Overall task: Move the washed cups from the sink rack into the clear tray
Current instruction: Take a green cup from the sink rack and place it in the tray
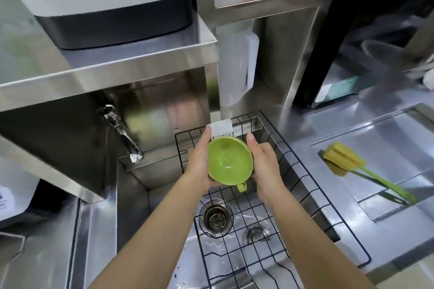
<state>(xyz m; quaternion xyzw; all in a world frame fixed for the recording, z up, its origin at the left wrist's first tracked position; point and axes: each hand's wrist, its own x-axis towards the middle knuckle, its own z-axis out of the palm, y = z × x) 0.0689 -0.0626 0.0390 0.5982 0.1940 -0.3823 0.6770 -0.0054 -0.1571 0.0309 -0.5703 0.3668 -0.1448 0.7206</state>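
Both hands hold one green cup (230,161) above the black wire rack (303,171) that sits in the steel sink (131,197). The left hand (199,162) presses flat against the cup's left side; the right hand (264,166) presses against its right side, fingers pointing away from the person. The space over the rack is open, bounded on the left by the tap (122,134) and the edge of the steel shelf (105,70) above it, and behind by a white jug (237,63). To the right, the bench (305,129) is bare up to a yellow sponge brush (359,168) with a green handle. The cup is bright green and glossy inside, its mouth tilted toward the camera, with its small handle pointing down toward the drain (216,214).
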